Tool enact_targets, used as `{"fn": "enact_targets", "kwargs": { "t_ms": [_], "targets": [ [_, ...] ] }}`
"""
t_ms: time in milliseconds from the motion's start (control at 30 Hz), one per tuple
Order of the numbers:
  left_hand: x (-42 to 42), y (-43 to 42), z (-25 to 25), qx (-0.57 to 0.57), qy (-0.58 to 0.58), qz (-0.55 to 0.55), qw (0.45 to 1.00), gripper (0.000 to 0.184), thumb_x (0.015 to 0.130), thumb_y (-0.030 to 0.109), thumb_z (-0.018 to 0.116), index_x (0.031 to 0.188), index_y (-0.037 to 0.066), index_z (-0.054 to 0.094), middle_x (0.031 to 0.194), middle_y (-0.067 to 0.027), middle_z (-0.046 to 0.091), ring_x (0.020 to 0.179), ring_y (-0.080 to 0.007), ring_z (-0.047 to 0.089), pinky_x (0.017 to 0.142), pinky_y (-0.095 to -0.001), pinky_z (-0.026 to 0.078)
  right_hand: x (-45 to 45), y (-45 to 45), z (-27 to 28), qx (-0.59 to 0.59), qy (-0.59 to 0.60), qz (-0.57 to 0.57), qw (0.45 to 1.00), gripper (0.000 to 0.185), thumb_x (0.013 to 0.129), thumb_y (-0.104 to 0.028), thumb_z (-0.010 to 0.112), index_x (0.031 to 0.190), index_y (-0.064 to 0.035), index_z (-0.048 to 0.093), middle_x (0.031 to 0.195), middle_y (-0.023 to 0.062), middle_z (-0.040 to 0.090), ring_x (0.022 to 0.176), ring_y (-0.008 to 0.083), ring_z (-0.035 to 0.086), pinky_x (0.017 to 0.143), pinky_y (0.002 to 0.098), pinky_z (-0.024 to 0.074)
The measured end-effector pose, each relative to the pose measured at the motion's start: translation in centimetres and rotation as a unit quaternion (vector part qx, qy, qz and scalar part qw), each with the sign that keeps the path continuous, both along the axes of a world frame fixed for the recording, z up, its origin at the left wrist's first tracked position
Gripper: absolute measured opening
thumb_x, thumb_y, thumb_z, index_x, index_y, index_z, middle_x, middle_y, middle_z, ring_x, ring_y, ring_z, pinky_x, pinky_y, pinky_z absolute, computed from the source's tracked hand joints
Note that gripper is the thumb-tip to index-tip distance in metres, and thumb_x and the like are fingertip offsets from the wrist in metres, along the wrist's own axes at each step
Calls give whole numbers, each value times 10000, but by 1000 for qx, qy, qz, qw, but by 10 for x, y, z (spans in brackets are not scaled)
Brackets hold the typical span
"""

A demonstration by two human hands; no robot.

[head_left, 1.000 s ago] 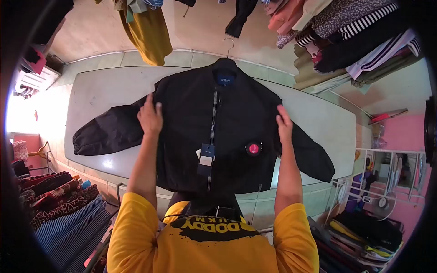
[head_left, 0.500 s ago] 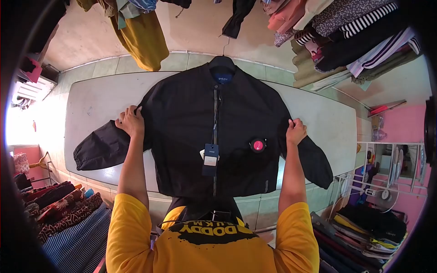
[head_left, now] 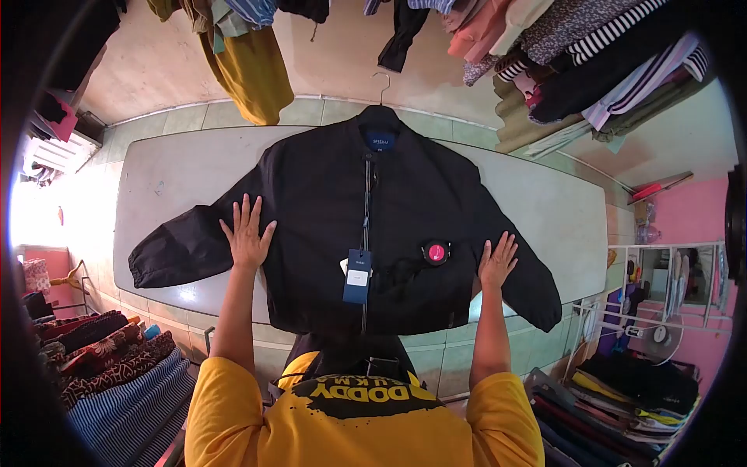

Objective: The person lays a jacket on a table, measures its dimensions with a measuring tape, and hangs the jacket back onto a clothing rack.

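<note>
Across the pale table (head_left: 171, 163) lies a black jacket (head_left: 311, 194), front up and sleeves flung wide, its hem down at the near edge and a metal hook (head_left: 387, 84) poking out above the collar. What a soft customer this looks: thin, light cloth with a faint sheen, probably a touch slippery, quick to crease and hardly fragile. Nothing stiff in those sleeves, so they would fold and slump at a light pull. For a hold, the shoulders look the best bet, where the hanger seems to give some firmness; a sleeve alone would likely drag the rest askew.

And now the hands! The left hand (head_left: 249, 241) is spread wide, fingers fanned and palm down, where the near sleeve (head_left: 179, 245) meets the body; it grasps nothing, just lies flat on the cloth. Over on the other side, the right hand (head_left: 496, 265) does much the same, fingers extended and a little closer together, laid on the opposite sleeve (head_left: 533, 284) by the jacket's side. No pinch, no fist, no fabric gathered in either one.

Between them runs the front zip (head_left: 366, 202), with a dark blue tag (head_left: 357, 292) hanging over its lower half. Just across from that, a small round pink-and-black object (head_left: 436, 252), maybe a tape measure, sits on the jacket nearer the right hand.
</note>
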State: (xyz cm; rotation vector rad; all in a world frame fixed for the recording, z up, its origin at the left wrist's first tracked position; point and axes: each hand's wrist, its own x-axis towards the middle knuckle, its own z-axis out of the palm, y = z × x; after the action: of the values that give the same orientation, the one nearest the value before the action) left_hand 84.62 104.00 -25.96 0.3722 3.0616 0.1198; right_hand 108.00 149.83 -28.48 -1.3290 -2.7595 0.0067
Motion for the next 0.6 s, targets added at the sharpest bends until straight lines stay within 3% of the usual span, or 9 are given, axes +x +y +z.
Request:
{"fn": "enact_targets", "kwargs": {
  "t_ms": [133,200,233,267,300,367,433,467,600],
  "targets": [
    [-6,3,7,27,-43,-7,999,650,841,494,438,1377,174,257,1452,-71,172,1336,-285,150,1010,-622,37,1,3,-6,-8,7,-2,1000,595,908,-465,322,1386,-126,217,1445,124,174,1328,332,158,1021,564,167],
    [-2,6,2,27,-9,11,1000,663,840,473,452,1379,145,246,1453,-80,169,1337,-284,146,1011,-618,26,-3,-7,-10,101,49,-8,994,553,884,-389,439,1337,-96,320,1397,157,263,1277,352,264,1005,535,227],
    [4,6,-2,24,17,30,999,677,839,452,466,1380,117,236,1453,-89,165,1339,-283,142,1012,-614,15,-7,-16,2,103,54,-7,993,553,884,-389,439,1337,-96,320,1397,157,263,1277,352,264,1005,535,227],
    [14,8,-3,38,85,15,996,682,836,408,487,1374,72,236,1449,-111,167,1339,-281,145,1015,-604,1,-13,-34,28,61,151,149,975,519,859,-336,490,1295,-79,373,1351,164,316,1219,354,326,983,514,263],
    [28,12,2,40,90,15,995,682,836,408,487,1374,72,236,1449,-111,167,1339,-281,145,1015,-604,1,-19,-53,46,17,240,300,923,487,835,-284,542,1252,-62,425,1305,171,369,1162,357,389,961,493,299],
    [61,21,17,89,97,-40,990,665,833,404,480,1375,96,248,1447,-117,171,1336,-291,151,1017,-598,13,-28,-89,54,-53,211,406,888,445,797,-260,595,1183,-68,484,1226,151,428,1051,343,452,915,456,344],
    [91,19,6,73,61,-55,994,665,827,418,478,1373,110,256,1445,-117,177,1331,-297,158,1016,-601,30,-33,-115,56,-109,158,391,900,450,792,-300,603,1180,-102,494,1244,139,422,1094,317,433,906,431,357],
    [99,19,3,56,20,-68,996,666,821,431,476,1372,123,264,1442,-118,183,1327,-304,166,1014,-605,47,-31,-120,46,-41,116,382,916,432,780,-315,616,1161,-140,512,1211,125,431,1077,313,426,883,411,372],
    [100,20,5,52,3,-47,998,674,804,467,465,1369,154,272,1436,-113,195,1318,-307,179,1004,-617,98,-29,-124,26,-91,177,284,938,395,777,-291,628,1134,-159,524,1116,118,439,1003,322,430,854,410,383]
  ]
}}
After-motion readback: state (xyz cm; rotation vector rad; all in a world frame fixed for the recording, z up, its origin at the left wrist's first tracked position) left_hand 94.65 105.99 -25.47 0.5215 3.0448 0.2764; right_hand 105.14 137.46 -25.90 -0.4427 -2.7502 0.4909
